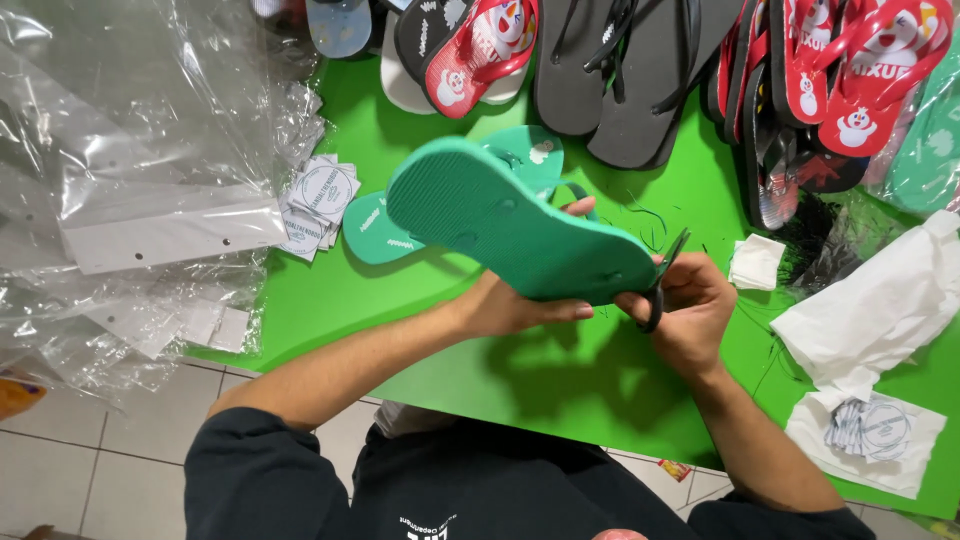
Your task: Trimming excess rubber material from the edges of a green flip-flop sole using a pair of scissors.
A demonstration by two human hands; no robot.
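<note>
Green flip-flop (520,225) is held sole-up over the green tabletop (400,290), left hand (510,305) in a closed grip under its heel end, while the right hand (690,310) is wrapped tight around small dark scissors (665,275) right at that same edge, with another green flip-flop (385,232) lying underneath.

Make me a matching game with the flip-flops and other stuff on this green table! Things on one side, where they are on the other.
Things:
1. green flip-flop
2. scissors
3. black flip-flops
4. clear plastic bags

Places:
A. piled at the table's left edge
B. in the right hand
C. lying at the far side of the table
D. held sole-up by the left hand

Pairs: 1-D, 2-B, 3-C, 4-A
</note>
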